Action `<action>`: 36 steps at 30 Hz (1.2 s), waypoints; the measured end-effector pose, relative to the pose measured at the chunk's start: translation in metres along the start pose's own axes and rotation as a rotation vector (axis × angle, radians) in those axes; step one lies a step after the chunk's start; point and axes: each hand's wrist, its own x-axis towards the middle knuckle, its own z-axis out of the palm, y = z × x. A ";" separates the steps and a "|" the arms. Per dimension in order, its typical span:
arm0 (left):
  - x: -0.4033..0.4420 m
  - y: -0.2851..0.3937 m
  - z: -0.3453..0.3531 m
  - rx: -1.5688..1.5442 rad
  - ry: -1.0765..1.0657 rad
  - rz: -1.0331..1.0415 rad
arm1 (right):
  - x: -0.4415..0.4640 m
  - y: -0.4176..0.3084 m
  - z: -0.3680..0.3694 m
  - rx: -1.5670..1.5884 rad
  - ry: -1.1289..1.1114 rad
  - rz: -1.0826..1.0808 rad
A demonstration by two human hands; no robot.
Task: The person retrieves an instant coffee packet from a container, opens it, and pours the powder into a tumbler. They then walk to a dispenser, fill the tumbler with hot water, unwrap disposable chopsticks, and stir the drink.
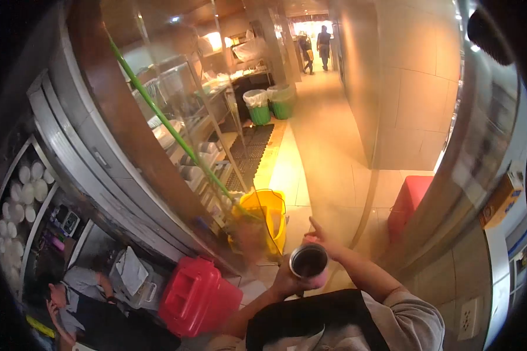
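"Pink cup (318, 279), held just in front of the person's dark apron (275, 324). What's hard to make out?"

"Its base, lost under the left hand (286, 281). The inside is too dark to say whether it's liquid or bare bottom. By the far rim, a small pink bit at the right hand (323, 241); can't tell if it's a separate piece."

"Grip?"

"Left fingers curled round the side, firm hold on the cup. Right index finger stretched forward, the others bent in by the rim. Whether they hold anything, can't tell."

"Look of the cup?"

"Round, wide mouth facing up, pale rim, pink wall, dark brownish interior."

"And around it?"

"Yellow bucket (275, 206) on the floor ahead, partly blurred behind something see-through. Green pole (168, 121) slanting down toward it. Red container (196, 298) to the left; beyond that, a seated person (85, 301), hand to head, cut off low down. Red object (413, 199) on the right, part hidden by the door edge."

"Farther off?"

"Two green bins (260, 113) with pale liners, a dark mat (249, 155), two distant figures (324, 47) against the glare, features unreadable."
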 end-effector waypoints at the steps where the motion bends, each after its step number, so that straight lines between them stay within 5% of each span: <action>1: 0.016 -0.009 -0.002 -0.078 0.004 -0.076 | 0.008 -0.006 -0.019 0.055 0.020 0.001; 2: 0.031 -0.022 -0.005 -0.159 0.009 -0.158 | 0.008 -0.029 -0.031 0.090 0.116 0.006; 4: 0.072 -0.075 -0.023 -0.064 0.038 0.080 | 0.018 -0.057 -0.063 0.062 0.296 -0.056; 6: 0.103 -0.079 -0.034 -0.158 0.057 -0.062 | 0.029 -0.070 -0.102 0.084 0.443 -0.178; 8: 0.141 -0.101 -0.059 0.523 0.091 0.203 | 0.042 -0.070 -0.151 0.114 0.597 -0.166; 10: 0.183 -0.125 -0.078 -0.250 0.147 0.185 | 0.060 -0.064 -0.204 0.118 0.851 -0.144; 11: 0.202 -0.122 -0.092 0.252 0.260 0.111 | 0.065 -0.069 -0.223 0.173 1.017 -0.178; 13: 0.246 -0.160 -0.132 0.267 0.313 0.260 | 0.039 -0.057 -0.274 0.505 0.656 -0.399; 14: 0.266 -0.158 -0.148 0.290 0.350 0.306 | 0.074 0.003 -0.372 0.608 0.993 -0.353; 15: 0.283 -0.170 -0.168 0.374 0.398 0.300 | 0.068 0.003 -0.392 0.446 0.940 -0.464; 17: 0.323 -0.208 -0.211 0.395 0.536 0.268 | 0.083 -0.073 -0.356 0.459 1.344 -0.392; 21: 0.394 -0.207 -0.259 0.149 0.668 0.285 | 0.096 -0.067 -0.426 0.474 1.498 -0.483; 23: 0.426 -0.223 -0.282 0.131 0.784 0.252 | 0.126 -0.112 -0.402 0.259 1.691 -0.513; 31: 0.552 -0.277 -0.330 0.247 0.946 0.017 | 0.196 -0.080 -0.566 0.410 1.690 -0.561; 34: 0.608 -0.298 -0.337 0.274 0.925 0.101 | 0.263 -0.058 -0.635 0.444 1.732 -0.600; 36: 0.646 -0.302 -0.328 0.266 0.968 0.065 | 0.315 -0.042 -0.677 0.709 1.641 -0.502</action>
